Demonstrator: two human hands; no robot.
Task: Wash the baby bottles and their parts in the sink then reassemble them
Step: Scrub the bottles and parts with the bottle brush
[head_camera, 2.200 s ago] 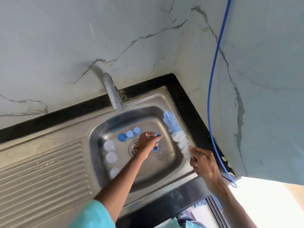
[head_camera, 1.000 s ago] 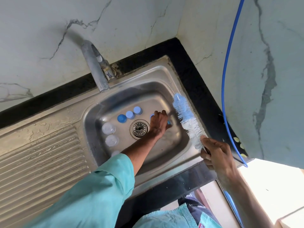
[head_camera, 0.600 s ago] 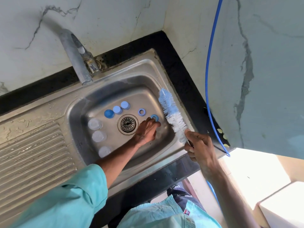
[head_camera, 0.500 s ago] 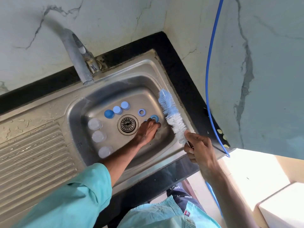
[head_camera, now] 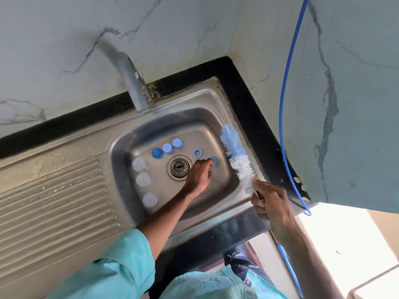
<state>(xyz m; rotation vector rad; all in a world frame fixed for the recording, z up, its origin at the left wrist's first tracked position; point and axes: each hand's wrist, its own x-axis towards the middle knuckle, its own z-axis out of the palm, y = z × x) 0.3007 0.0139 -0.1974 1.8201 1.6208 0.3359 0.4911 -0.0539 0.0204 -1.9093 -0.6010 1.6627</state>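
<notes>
In the steel sink basin (head_camera: pixel 218 124), three clear bottles (head_camera: pixel 144 179) stand in a column at the left. Three blue caps (head_camera: pixel 168 148) sit in a row behind the drain (head_camera: pixel 179 167). A blue collar ring (head_camera: pixel 197 152) lies right of the caps. My left hand (head_camera: pixel 199 174) reaches down to the basin floor, its fingertips on a second blue ring (head_camera: pixel 214 161); whether it pinches the ring I cannot tell. My right hand (head_camera: pixel 269 201) grips the handle of a blue-and-white bottle brush (head_camera: pixel 236 157), held over the basin's right side with bristles pointing away.
A metal tap (head_camera: pixel 131 80) arches over the basin's back edge. A ribbed draining board (head_camera: pixel 54 190) lies to the left. Black counter edging (head_camera: pixel 241 91) and marble walls enclose the corner. A blue hose (head_camera: pixel 282 100) hangs along the right wall.
My left hand shifted from the first ring's spot to the second ring near the brush. The brush stays held in my right hand. The view moved over the sink.
</notes>
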